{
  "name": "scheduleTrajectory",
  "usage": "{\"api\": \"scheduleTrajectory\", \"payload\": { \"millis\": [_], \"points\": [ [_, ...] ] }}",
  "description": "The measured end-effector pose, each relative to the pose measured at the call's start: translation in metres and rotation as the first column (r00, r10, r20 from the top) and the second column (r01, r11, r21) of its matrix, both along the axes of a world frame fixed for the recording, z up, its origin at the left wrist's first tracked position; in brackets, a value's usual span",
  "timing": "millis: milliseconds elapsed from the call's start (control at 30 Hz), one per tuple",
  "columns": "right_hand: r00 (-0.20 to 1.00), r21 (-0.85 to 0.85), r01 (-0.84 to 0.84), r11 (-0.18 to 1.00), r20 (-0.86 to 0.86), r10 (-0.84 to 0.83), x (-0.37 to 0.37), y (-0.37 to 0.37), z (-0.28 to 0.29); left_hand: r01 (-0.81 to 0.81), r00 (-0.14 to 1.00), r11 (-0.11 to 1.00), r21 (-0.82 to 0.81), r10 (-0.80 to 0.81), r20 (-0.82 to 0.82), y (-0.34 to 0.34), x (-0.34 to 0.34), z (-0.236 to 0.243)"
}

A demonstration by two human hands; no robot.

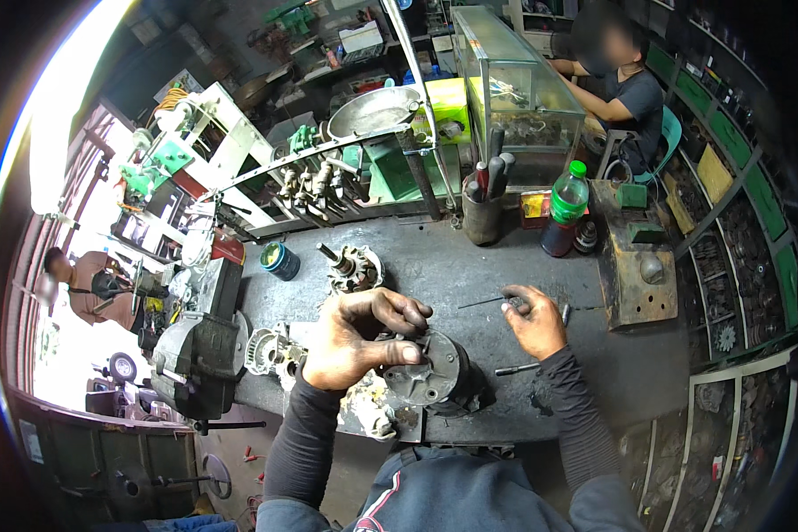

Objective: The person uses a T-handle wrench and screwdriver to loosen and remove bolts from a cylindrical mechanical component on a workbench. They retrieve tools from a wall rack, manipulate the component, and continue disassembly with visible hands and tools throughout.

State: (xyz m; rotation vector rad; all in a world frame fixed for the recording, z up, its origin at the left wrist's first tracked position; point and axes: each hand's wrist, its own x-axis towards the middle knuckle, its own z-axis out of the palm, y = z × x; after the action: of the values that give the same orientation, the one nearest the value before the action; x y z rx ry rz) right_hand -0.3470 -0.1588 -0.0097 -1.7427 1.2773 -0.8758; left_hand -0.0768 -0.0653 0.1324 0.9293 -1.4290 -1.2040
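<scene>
A round metal housing sits near the front edge of the workbench; bare surface opens behind it and, past the right hand, toward the right edge. That hand is closed on a thin dark rod. The left hand curls half-open over the housing; any grip is unclear.

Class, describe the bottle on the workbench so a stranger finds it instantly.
Start at the dark workbench. Near its far edge, to the right of the round tool holder, stands a bottle of dark liquid. Its bright green cap sets it apart.
</scene>
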Motion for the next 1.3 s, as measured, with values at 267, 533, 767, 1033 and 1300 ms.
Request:
{"api": "scheduleTrajectory", "payload": {
  "millis": [267, 533, 767, 1033, 1300],
  "points": [
    [0.999, -0.032, -0.012, 0.999, 0.031, 0.013, 0.006, 0.010, -0.009, -0.007, 0.997, 0.981, 0.196, 0.021, -0.070, 0.014, -0.008, 0.016],
    [0.996, 0.042, -0.024, 0.999, 0.083, 0.021, 0.005, 0.018, -0.018, -0.195, 0.980, 0.981, -0.003, 0.195, 0.040, 0.006, -0.019, 0.009],
    [0.987, 0.096, -0.037, 0.995, 0.161, 0.021, 0.011, 0.022, 0.000, -0.023, 0.998, 0.995, 0.097, 0.018, 0.058, 0.015, -0.004, 0.028],
    [0.920, -0.472, -0.297, 0.830, 0.091, 0.381, 0.025, 0.025, 0.149, -0.137, 0.989, 0.990, 0.043, 0.139, -0.042, 0.008, -0.018, -0.003],
    [0.662, -0.361, -0.692, 0.625, -0.663, 0.350, 0.077, 0.050, 0.201, 0.112, 0.990, 0.975, 0.192, -0.092, -0.107, 0.031, 0.020, 0.008]
  ]
}}
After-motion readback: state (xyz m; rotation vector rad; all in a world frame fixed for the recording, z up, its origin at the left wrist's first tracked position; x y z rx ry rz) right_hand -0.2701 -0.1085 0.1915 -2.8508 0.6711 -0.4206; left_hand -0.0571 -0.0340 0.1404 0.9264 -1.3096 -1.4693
